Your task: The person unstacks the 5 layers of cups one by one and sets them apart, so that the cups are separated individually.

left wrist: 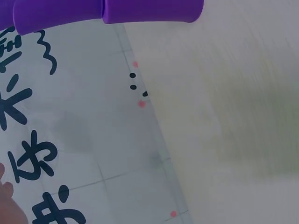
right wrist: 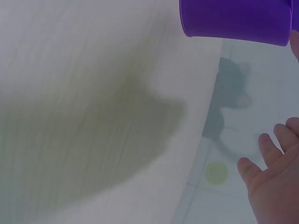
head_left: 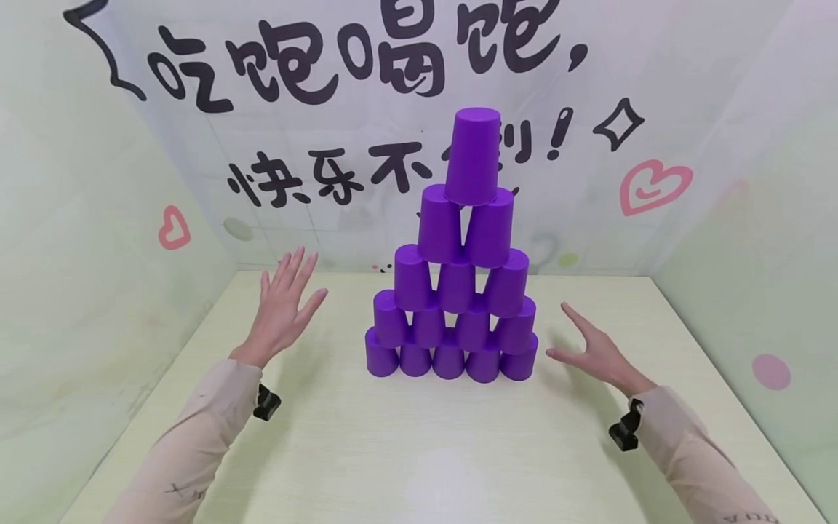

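A pyramid of upside-down purple cups [head_left: 456, 284] stands on the table, tapering from a wide bottom row to one cup [head_left: 474, 156] at the top. To its left, my left hand [head_left: 278, 313] is raised with its fingers straight and holds nothing. My right hand [head_left: 599, 353] is on the other side, thumb and forefinger apart, touching no cup. In the left wrist view, purple cups [left wrist: 152, 10] cross the top and only a bit of the hand [left wrist: 10, 205] shows. The right wrist view has a purple cup [right wrist: 236, 18] above the right hand's extended fingers [right wrist: 268, 151].
The pale wooden table [head_left: 419, 451] reaches back to a white wall sheet [head_left: 366, 218] with black lettering and pink hearts. Side panels [head_left: 753, 240] enclose the table left and right. A small black device [head_left: 625, 431] is strapped to each wrist.
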A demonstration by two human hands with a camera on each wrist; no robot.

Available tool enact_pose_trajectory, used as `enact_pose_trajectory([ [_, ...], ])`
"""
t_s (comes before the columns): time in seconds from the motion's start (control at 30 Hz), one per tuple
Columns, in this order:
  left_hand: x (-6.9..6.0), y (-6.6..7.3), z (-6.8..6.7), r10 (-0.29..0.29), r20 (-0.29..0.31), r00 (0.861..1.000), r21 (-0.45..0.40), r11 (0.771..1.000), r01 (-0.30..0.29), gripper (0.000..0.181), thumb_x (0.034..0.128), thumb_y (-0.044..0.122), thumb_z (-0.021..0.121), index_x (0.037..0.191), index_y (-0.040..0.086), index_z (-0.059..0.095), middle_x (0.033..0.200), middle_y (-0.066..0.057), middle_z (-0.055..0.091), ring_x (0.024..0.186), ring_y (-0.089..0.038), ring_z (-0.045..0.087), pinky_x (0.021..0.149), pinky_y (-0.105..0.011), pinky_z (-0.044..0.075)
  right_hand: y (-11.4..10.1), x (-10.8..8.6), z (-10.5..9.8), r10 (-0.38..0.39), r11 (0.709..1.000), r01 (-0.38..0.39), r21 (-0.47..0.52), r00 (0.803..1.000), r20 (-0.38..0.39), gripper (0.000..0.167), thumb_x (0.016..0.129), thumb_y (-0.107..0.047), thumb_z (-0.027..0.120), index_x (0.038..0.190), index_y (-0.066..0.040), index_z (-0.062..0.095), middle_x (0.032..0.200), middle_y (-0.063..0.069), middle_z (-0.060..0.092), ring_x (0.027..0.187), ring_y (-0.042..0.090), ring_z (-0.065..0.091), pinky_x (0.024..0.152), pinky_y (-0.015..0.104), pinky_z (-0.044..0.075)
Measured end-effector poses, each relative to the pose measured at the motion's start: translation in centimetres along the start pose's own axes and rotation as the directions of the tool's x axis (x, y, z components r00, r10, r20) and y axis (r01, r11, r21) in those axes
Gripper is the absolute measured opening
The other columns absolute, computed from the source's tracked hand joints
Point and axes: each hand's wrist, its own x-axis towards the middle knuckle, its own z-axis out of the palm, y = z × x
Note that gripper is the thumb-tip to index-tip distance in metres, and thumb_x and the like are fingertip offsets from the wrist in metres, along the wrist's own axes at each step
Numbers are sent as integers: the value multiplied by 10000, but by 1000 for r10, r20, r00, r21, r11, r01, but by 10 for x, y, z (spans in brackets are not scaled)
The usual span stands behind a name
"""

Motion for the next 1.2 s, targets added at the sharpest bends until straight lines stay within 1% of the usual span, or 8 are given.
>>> enact_pose_trajectory([
  [0.17,8,12,-7,35,-50,998,-57,998,-37,599,906,414,436,1417,193,215,1472,-32,119,1337,-238,47,1034,-549,-34,0,-1,10,-7,1000,7,21,1000,20,930,742,-387,692,1430,-136,118,1436,191,168,1269,419,179,978,594,204],
  [0.37,15,28,-17,64,-58,996,-144,987,-72,608,897,383,476,1416,196,220,1469,-31,133,1335,-238,69,1032,-561,1,-2,-1,22,-11,998,9,65,1000,27,929,717,-381,715,1424,-131,166,1425,183,212,1261,419,204,970,595,221],
  [0.6,30,49,-32,104,-92,990,-251,960,-124,607,883,308,529,1406,171,254,1455,-33,187,1324,-228,137,1032,-545,118,-1,2,34,-50,993,46,113,998,32,918,713,-347,729,1413,-91,194,1395,221,255,1244,423,242,949,615,235],
  [0.77,39,65,-44,105,-105,989,-313,940,-134,603,871,267,555,1401,228,268,1444,14,217,1310,-197,184,1038,-502,175,0,4,42,-90,981,83,178,995,31,887,715,-308,735,1407,-98,221,1386,204,286,1231,409,283,967,586,247],
  [0.87,46,75,-51,118,-122,986,-323,934,-152,601,860,272,572,1390,267,289,1429,47,248,1298,-154,209,1038,-475,199,0,5,45,-111,972,103,212,993,29,864,723,-272,734,1395,-60,233,1365,211,317,1216,408,307,980,555,262],
  [0.97,53,85,-57,144,-144,979,-319,930,-184,597,847,276,593,1378,266,320,1417,59,273,1289,-130,227,1038,-455,211,-1,6,48,-118,962,107,251,993,30,869,725,-250,735,1392,-39,219,1357,222,320,1205,409,321,977,546,278],
  [1.1,63,102,-64,181,-165,970,-310,924,-225,596,831,258,617,1365,242,353,1401,59,307,1279,-116,249,1038,-424,221,-3,7,52,-95,952,79,295,995,39,894,716,-240,743,1392,-32,198,1357,238,305,1209,414,312,972,548,285],
  [1.2,71,116,-70,186,-167,968,-313,921,-231,593,827,258,622,1359,233,363,1382,62,339,1260,-96,281,1034,-378,240,-4,8,53,-77,951,60,304,996,43,888,713,-239,745,1384,-18,208,1353,240,308,1213,410,309,972,539,294],
])
